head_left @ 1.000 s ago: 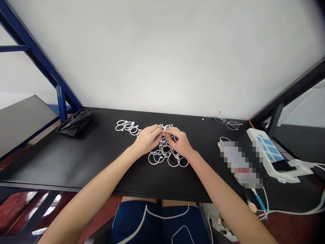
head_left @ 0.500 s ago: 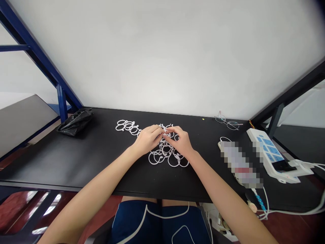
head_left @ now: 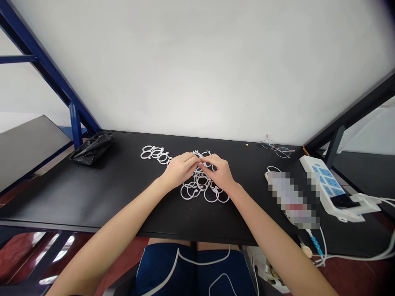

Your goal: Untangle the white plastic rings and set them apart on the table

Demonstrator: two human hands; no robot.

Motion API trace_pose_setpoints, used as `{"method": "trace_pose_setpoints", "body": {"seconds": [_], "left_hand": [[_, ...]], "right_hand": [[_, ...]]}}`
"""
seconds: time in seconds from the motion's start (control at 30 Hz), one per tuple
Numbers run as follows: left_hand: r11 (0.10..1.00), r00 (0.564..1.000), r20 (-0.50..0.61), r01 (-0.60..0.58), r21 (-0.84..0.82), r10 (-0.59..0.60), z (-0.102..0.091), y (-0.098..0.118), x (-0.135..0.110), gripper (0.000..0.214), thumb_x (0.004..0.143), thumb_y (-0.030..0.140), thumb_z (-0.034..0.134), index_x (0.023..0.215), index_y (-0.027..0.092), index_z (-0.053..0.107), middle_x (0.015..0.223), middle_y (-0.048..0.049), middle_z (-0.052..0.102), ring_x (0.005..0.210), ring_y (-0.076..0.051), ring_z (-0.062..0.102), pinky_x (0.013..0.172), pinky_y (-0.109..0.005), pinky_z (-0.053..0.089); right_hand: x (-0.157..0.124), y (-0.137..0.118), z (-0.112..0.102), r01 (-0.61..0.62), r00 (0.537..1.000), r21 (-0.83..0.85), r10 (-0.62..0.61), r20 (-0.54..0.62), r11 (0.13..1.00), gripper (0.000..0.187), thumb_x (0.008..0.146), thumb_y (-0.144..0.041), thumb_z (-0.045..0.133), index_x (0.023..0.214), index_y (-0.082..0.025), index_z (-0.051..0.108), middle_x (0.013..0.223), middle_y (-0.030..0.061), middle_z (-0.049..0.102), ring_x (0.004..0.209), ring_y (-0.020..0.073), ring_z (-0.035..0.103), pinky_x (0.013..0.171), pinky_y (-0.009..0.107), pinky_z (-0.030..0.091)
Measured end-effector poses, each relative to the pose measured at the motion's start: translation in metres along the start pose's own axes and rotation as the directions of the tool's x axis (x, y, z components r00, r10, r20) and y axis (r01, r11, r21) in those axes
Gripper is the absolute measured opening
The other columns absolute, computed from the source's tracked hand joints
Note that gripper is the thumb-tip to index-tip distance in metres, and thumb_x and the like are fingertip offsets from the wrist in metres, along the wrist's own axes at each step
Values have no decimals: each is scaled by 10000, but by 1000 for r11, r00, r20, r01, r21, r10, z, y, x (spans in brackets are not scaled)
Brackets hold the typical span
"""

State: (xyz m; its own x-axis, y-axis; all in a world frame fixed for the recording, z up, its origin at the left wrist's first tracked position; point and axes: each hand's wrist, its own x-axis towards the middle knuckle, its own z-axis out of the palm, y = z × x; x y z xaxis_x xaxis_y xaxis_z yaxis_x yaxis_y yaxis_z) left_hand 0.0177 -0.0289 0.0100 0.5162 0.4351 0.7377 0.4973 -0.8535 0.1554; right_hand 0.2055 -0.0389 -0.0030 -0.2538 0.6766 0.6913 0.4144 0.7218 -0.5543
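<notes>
Along the left side of the frame, a blue metal beam (head_left: pixel 46 74) slopes down to the rear corner of a black desk (head_left: pixel 61 197), whose front edge crosses the lower frame; a broad stretch of tabletop lies between that corner and the left forearm. Near the rear left corner rests a crumpled black plastic bag (head_left: pixel 92 149), its contents hidden. Left of centre, a row of white rings (head_left: pixel 157 153) lies flat, its long axis slanting down rightward to the left hand (head_left: pixel 180 167).

At centre, a pile of white rings (head_left: pixel 202 181) overlaps between and below the hands, round in outline, with small clasp ends pointing various ways. The fingertips of the left hand and the right hand (head_left: pixel 220 169) meet over the pile, thumbs and forefingers drawn together; whether either is clamped on a ring cannot be told. Further right, wire-rimmed glasses (head_left: pixel 274 149) lie near the rear edge, a pixelated phone (head_left: pixel 291 201) tilts down rightward, and beside it sits a white power strip (head_left: pixel 327 185) with blue socket panels.
</notes>
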Motion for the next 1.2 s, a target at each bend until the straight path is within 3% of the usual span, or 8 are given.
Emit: {"method": "trace_pose_setpoints", "body": {"seconds": [0.37, 0.67, 0.87, 0.97, 1.07, 1.2], "left_hand": [[997, 996, 52, 79, -17, -78, -4, 6, 0, 134, 949, 199, 450, 961, 174, 582, 905, -65, 682, 834, -153, 633, 655, -243, 491], [988, 964, 230, 148, -53, -132, -8, 11, 3, 314, 974, 385, 432, 1195, 168, 485, 1126, -105, 637, 962, -190, 614, 610, -250, 481], [984, 959, 235, 174, -45, -159, -9, 10, 3, 292, 984, 393, 408, 1146, 178, 523, 992, -72, 630, 883, -169, 616, 604, -245, 470], [983, 960, 230, 177, -47, -161, -10, 10, 3, 293, 977, 399, 418, 1132, 180, 535, 1045, -85, 621, 912, -175, 610, 571, -235, 453], [979, 942, 283, 202, -40, -183, -10, 10, 3, 332, 986, 420, 389, 1186, 186, 513, 1129, -97, 613, 981, -193, 604, 588, -245, 468], [965, 908, 339, 261, -3, -245, -9, 10, 3, 389, 1003, 442, 310, 1225, 181, 494, 1060, -92, 634, 971, -208, 613, 672, -284, 501]], "right_hand": [[1, -6, -2, -51, 998, -70, 49, -40, 996, 86, 885, -279, 605, 822, -220, 598, 766, 28, 636, 754, 180, 611, 701, 322, 526], [1, -12, -3, -160, 985, 46, 163, -65, 986, 80, 895, -280, 580, 851, -218, 557, 831, 28, 645, 760, 169, 644, 725, 316, 540], [1, -15, -2, -192, 978, 123, 200, -59, 974, 113, 904, -313, 583, 845, -216, 571, 811, 21, 648, 740, 166, 661, 725, 312, 541], [1, -16, 0, -211, 974, 165, 222, -49, 963, 140, 903, -341, 590, 835, -219, 579, 805, 22, 659, 754, 174, 671, 734, 317, 548], [0, -16, 0, -227, 970, 211, 241, -44, 951, 168, 894, -366, 604, 818, -217, 587, 797, 26, 662, 759, 180, 671, 739, 323, 553], [0, -15, 0, -270, 956, 264, 290, -37, 926, 199, 890, -392, 611, 808, -212, 588, 794, 27, 657, 759, 180, 671, 743, 324, 552]]}}
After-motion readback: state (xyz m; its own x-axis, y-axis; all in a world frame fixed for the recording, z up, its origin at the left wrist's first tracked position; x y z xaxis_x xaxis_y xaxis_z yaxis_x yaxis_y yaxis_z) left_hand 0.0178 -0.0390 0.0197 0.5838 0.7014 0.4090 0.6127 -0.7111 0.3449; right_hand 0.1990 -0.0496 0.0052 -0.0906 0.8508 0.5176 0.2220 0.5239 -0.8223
